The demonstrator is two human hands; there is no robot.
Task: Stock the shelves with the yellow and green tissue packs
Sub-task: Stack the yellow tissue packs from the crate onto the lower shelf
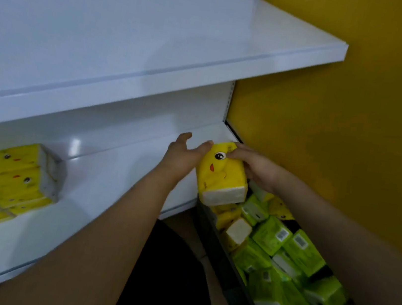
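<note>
Your right hand [257,167] grips a yellow pack [222,174], your left hand [184,152] touching it with straight fingers, over the crate [220,257] of green packs [283,256] beside the shelf [112,178].

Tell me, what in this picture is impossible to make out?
- Stacked yellow packs on the lower shelf: head view, the left edge cuts them off and they blur, so no count.
- Bin of green packs: the bottom edge and the right forearm hide part.
- Left hand on the held yellow pack: fingertips touch; grip unclear.
- Labels: too small.
</note>
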